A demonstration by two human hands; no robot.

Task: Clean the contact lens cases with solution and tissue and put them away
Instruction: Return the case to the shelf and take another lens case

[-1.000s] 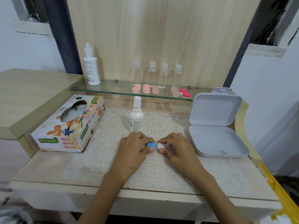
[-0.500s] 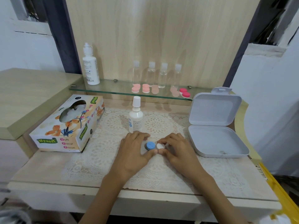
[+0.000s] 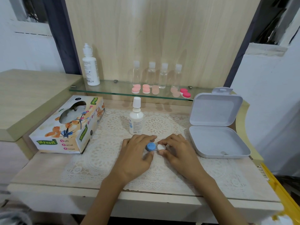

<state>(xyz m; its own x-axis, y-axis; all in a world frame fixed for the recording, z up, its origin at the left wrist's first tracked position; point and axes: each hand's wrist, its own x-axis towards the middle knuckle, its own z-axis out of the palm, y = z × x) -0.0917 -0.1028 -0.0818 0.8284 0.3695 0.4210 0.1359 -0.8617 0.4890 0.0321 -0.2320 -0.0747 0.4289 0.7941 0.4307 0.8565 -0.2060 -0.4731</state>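
Blue and white, the lens case (image 3: 155,147) lies between both grips on the lace mat (image 3: 100,153) over the counter (image 3: 40,169): the left grip (image 3: 134,153) pinches its blue cap (image 3: 150,146), the right grip (image 3: 180,151) its white cap (image 3: 160,147). Just beyond the left grip stands a solution bottle (image 3: 136,122). Well left lies a tissue box (image 3: 68,127); right of the right grip, an open white box (image 3: 215,140). Farther back, a glass shelf (image 3: 113,87) carries bottles (image 3: 151,73) and pink cases (image 3: 146,89)
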